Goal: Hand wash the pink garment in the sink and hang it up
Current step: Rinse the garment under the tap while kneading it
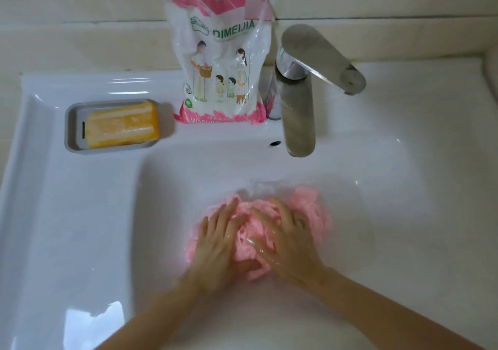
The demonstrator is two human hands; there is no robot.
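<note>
The pink garment (310, 204) lies bunched up under water in the middle of the white sink (404, 215). My left hand (218, 242) presses flat on its left part, fingers spread and pointing away from me. Beside it, my right hand (285, 239) rests on the garment's middle and right part, fingers also spread. Both hands are wet and partly under the water. Much of the garment is hidden beneath them.
A chrome faucet (299, 101) stands behind the basin, its spout over the water. A pink and white washing powder bag (221, 61) leans against the wall. An orange soap bar (124, 126) sits in a grey dish (70, 123) on the left ledge.
</note>
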